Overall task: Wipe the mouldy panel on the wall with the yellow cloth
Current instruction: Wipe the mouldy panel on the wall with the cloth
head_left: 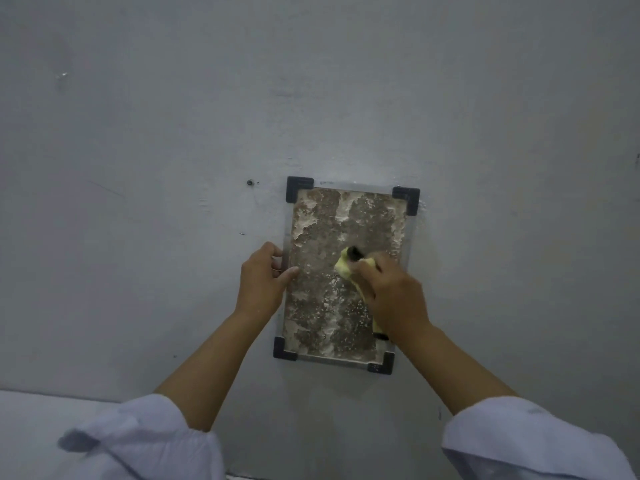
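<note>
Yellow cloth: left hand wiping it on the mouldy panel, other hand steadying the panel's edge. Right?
Not quite. The head view shows the right hand holding the yellow cloth against the mouldy panel; the left hand holds the panel's left edge. The rest stands.

Most of the yellow cloth (pixel 346 268) is hidden under the right hand (pixel 391 292); both sleeves (pixel 519 441) are cut off at the bottom edge.
</note>
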